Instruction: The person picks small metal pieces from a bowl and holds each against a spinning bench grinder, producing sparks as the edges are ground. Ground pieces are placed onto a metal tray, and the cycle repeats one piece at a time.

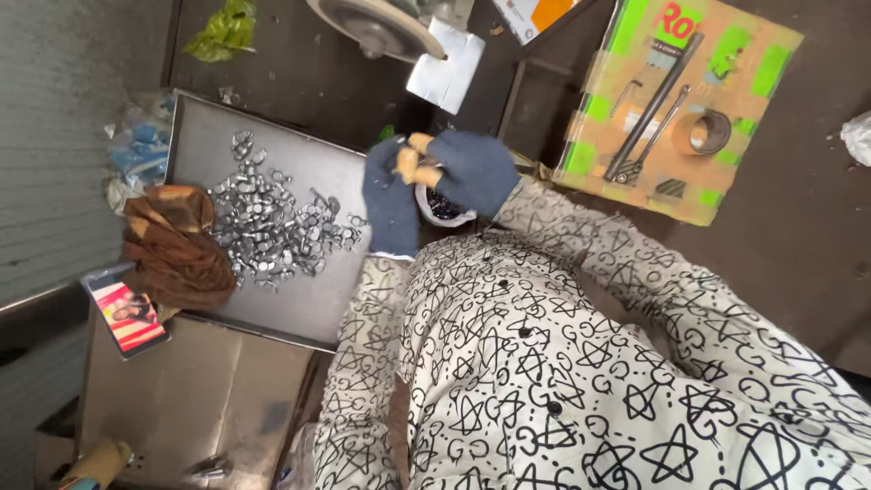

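Both hands wear dark blue knitted gloves with bare fingertips; the left hand (pixel 392 204) and right hand (pixel 472 170) meet, sleeves bent inward.

A crumpled brown cloth (pixel 177 245) lies at the edge of a grey metal tray (pixel 308 304), touching a heap of small shiny metal parts (pixel 277 227). Beside the cloth sits a small colourful printed card (pixel 127 315). A flattened cardboard box (pixel 676 109) with green patches rests on the dark bench (pixel 798 227) and carries a long metal wrench (pixel 651 109) and a tape roll (pixel 703 132). White paper (pixel 446 68) lies near a round metal disc (pixel 376 27). A green plastic scrap (pixel 222 32) lies well apart.
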